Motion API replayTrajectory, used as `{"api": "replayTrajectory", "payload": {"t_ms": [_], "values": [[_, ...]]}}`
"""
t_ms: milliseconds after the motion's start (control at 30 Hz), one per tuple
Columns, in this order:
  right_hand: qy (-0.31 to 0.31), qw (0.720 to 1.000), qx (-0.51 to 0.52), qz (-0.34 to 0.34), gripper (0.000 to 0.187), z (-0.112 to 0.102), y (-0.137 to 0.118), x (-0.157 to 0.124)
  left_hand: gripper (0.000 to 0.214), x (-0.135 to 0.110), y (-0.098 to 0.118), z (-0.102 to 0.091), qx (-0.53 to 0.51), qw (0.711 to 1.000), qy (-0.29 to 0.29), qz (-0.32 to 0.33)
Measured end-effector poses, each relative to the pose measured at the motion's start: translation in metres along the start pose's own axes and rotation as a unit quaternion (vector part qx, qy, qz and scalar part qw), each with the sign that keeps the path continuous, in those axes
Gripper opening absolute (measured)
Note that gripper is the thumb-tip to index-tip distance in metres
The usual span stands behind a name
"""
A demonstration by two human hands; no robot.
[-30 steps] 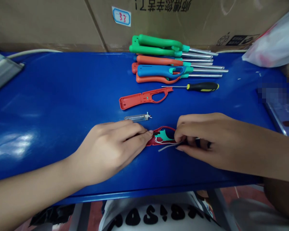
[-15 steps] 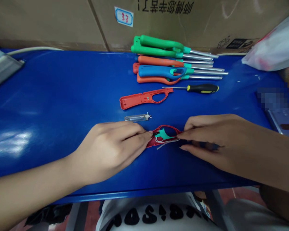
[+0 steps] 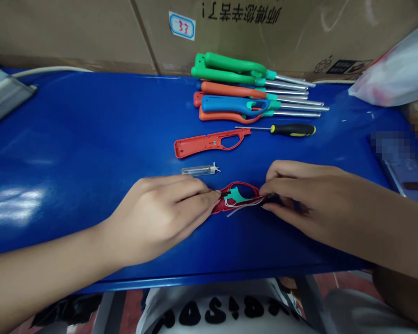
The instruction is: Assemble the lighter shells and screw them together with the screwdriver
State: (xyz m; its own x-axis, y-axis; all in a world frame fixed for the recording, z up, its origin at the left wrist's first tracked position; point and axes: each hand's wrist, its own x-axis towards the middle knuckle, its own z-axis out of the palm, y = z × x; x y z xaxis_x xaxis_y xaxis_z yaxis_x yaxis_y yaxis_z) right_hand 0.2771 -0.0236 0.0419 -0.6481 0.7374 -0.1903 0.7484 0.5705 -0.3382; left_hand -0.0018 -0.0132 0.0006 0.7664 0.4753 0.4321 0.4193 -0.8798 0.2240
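A red lighter shell half [image 3: 218, 205] lies near the table's front, with a green trigger [image 3: 236, 195], a black part and thin wires [image 3: 256, 201] inside it. My left hand [image 3: 160, 215] is closed on the shell's left end, its fingertips pressing at the black part and hiding most of the handle. At the other end, my right hand [image 3: 310, 197] pinches the wires between thumb and fingers; the exact grip is partly hidden. A clear fuel tank [image 3: 198, 170] with a white valve lies just beyond my left hand. Farther back rests the other red shell half [image 3: 193, 144], hollow side up.
Several lighters [image 3: 235, 103] in green, orange and blue are stacked at the back, before a cardboard box [image 3: 90, 37]. A screwdriver [image 3: 292, 130] lies in front of them. At right are a plastic bag [image 3: 393, 74] and a phone-like object [image 3: 404, 169]; a grey metal object [image 3: 7, 95] is at left.
My right hand has shifted slightly right and up, its fingertips closing near the wires' ends. The left hand keeps its hold on the shell. The view has tilted a little.
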Motion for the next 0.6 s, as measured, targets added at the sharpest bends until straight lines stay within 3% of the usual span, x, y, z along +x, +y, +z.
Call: {"api": "replayTrajectory", "payload": {"t_ms": [300,467,600], "values": [[-0.002,0.999,0.026,0.019,0.016,0.0084,-0.0048,-0.0005,0.012,0.0011,0.0007,-0.0004,0.001,1.0,0.006,0.004],[-0.036,0.998,0.055,0.014,0.009,0.006,-0.0048,-0.0017,0.012,-0.0008,0.0002,-0.0018,0.0,1.0,0.004,0.009],[-0.029,0.996,0.086,0.006,0.018,0.0032,-0.0077,0.0018,0.012,0.0003,0.0006,-0.002,0.004,1.0,0.003,0.012]]}}
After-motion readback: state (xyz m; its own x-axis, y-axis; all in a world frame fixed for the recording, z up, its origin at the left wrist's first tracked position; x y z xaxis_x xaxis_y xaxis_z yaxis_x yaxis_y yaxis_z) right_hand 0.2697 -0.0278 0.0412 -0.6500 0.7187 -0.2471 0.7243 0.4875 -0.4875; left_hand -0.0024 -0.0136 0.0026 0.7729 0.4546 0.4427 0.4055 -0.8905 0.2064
